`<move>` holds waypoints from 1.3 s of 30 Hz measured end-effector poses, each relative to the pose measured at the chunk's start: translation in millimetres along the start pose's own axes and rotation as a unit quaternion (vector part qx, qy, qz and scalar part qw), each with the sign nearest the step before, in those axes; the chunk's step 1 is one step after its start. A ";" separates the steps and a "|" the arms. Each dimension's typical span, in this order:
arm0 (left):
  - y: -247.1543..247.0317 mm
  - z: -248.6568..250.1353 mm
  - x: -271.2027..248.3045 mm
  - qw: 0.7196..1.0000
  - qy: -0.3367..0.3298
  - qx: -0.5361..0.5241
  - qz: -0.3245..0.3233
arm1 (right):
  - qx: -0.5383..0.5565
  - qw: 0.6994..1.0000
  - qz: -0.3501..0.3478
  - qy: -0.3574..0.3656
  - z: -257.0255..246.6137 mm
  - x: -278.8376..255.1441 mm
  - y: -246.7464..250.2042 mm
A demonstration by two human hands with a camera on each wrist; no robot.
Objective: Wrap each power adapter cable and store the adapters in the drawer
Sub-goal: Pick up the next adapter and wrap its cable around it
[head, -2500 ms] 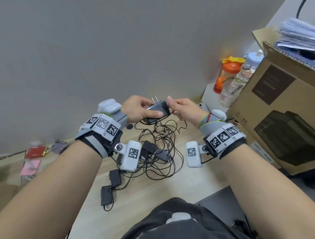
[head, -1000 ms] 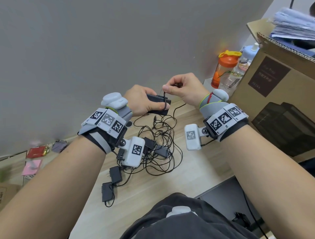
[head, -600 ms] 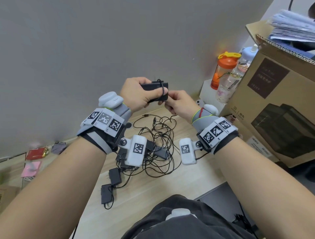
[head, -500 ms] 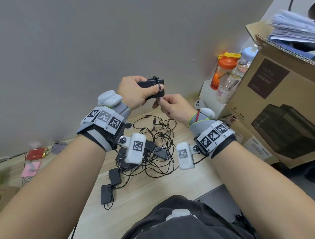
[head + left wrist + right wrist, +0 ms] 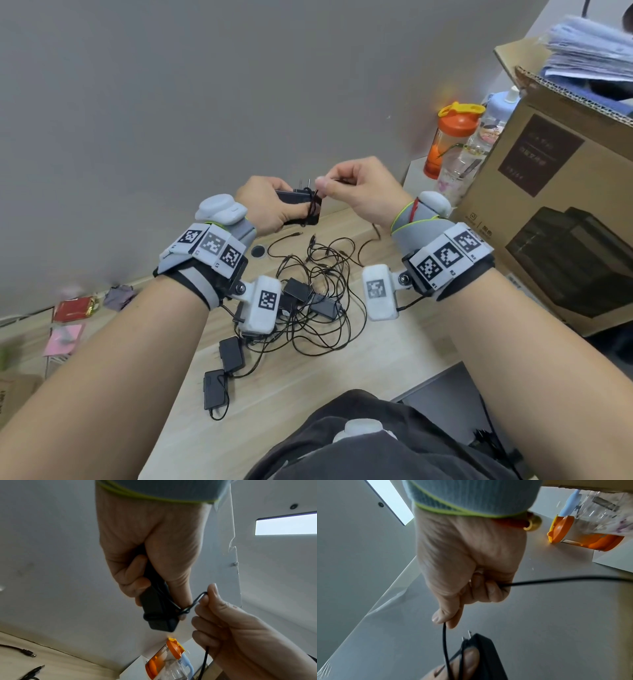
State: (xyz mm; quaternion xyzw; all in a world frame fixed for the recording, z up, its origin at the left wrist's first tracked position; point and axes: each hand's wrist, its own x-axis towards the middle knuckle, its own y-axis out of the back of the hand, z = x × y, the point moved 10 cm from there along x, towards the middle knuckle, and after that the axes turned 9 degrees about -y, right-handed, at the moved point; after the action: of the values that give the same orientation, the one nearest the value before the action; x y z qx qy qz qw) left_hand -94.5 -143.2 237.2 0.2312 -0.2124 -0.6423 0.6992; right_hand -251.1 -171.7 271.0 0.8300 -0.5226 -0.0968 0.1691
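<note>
— Clutter at far left first: red and pink packets on the floor. Then what, moving right?

— Left hand, fingers clenched round the black rectangular plastic power adapter, holding it above the pale wooden surface with its prongs pointing away.

— And the thin black cable?

— Half a second ago the right hand was below the adapter; now it is up level with it, just beside, fingers pinching the cable. Several turns already circle the body, so I judge another loop has just gone on.

— Much left?

— Cable trails from the right hand down to the surface, so wrapping isn't finished. Beneath, a tangle of black adapters and cords waits. No drawer in view.

— Farther right?

— Orange-lidded bottle, then a brown cardboard box.
</note>
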 end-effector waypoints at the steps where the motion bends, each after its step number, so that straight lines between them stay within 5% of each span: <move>1: -4.6 0.0 -1.1 1.000 -0.003 -0.003 -0.015 | 0.010 1.000 0.007 0.001 -0.1 2.3 6.0; 15: -28.7 37.1 -8.0 0.989 -0.078 -0.055 -0.109 | 0.009 0.998 0.045 -0.036 19.0 13.1 22.7; 26: -1.0 40.2 -1.8 0.983 -0.044 -0.174 0.041 | -0.098 0.991 -0.041 -0.080 36.6 -3.3 -19.9; 33: 17.7 8.7 4.9 0.991 0.001 -0.104 0.089 | -0.115 0.989 -0.068 -0.058 21.5 -8.9 -26.0; 39: 14.6 -8.3 2.9 0.997 0.027 0.057 0.042 | -0.095 0.994 -0.047 -0.030 10.0 -1.4 -15.9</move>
State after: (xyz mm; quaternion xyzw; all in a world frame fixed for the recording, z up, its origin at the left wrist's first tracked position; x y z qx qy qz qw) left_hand -77.7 -144.7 239.2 0.2791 -0.2392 -0.5926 0.7167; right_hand -241.8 -165.9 255.7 0.8303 -0.4767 -0.1786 0.2270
